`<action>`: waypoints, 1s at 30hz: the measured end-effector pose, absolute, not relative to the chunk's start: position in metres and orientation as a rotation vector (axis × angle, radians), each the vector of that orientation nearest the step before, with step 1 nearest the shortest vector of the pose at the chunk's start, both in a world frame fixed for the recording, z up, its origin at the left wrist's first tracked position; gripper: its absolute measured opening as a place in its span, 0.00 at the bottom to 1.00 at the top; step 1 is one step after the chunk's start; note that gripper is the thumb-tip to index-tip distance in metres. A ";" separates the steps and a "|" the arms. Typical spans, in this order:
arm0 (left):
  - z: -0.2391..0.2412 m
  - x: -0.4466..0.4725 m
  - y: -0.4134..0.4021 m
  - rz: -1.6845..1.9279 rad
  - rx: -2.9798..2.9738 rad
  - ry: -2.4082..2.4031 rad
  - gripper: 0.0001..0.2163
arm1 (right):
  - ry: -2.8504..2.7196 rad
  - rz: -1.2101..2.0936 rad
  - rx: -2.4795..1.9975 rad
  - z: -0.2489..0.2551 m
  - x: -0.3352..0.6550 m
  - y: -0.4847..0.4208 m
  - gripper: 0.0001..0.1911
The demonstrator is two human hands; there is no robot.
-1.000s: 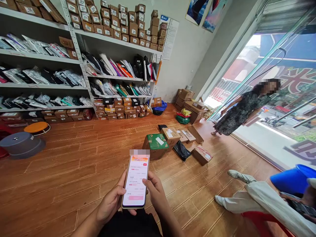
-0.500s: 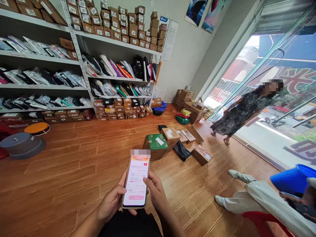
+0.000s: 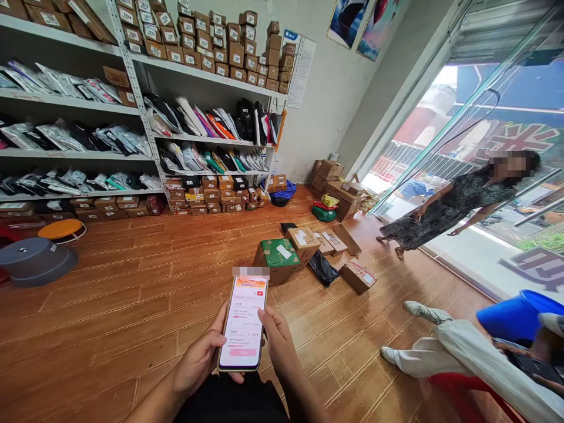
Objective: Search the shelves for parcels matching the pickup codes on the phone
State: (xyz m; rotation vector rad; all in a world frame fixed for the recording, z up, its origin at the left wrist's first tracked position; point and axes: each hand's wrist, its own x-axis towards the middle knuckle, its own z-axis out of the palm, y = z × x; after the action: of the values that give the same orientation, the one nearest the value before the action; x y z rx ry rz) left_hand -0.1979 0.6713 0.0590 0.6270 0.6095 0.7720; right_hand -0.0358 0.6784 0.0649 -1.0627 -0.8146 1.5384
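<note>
Wooden plank floor (image 3: 110,305) fills most of the view, with tall metal shelving (image 3: 136,100) along the left wall carrying rows of small labelled cartons on top and bagged goods below; the label print is too small to read. Glass doors (image 3: 476,117) stand at the right, with large red characters on the pane that cannot be made out from here, and a person in a dark patterned dress (image 3: 445,205) stands in the doorway. Another person's pale trousers and sneakers (image 3: 423,335) stretch in from the lower right, beside a blue tub (image 3: 515,317). Grey and orange stools (image 3: 37,258) sit at far left. Mid-floor lies a cluster of parcels: a green-topped carton (image 3: 277,258) with a white label, a brown carton (image 3: 304,242) touching it, a black bag (image 3: 323,267), and a flat box (image 3: 359,275) just apart.

Low in the centre, a phone (image 3: 244,323) is held upright over the person's lap, its screen lit with an orange banner and pink-white listing, the text unreadable. The left hand (image 3: 198,361) wraps its left edge, fingers curled behind. The right hand (image 3: 277,341) cradles the right edge, thumb laid on the screen.
</note>
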 end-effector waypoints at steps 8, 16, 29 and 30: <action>0.051 -0.198 0.673 0.811 0.593 0.588 0.39 | -1.047 1.610 -0.897 0.064 -0.032 0.669 0.32; 0.072 -0.205 0.673 0.755 0.658 0.655 0.37 | -0.915 1.565 -0.947 0.064 -0.043 0.675 0.27; 0.064 -0.218 0.683 0.840 0.638 0.661 0.40 | -0.753 1.553 -0.820 0.047 -0.078 0.691 0.30; 0.060 -0.223 0.686 0.863 0.626 0.657 0.40 | -0.742 1.564 -0.799 0.041 -0.084 0.694 0.30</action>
State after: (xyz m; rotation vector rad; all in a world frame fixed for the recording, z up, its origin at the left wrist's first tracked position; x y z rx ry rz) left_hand -0.2226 0.6858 0.0596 0.6264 0.6568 0.8634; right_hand -0.0842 0.6938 0.0406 -0.7994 -0.7420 1.5644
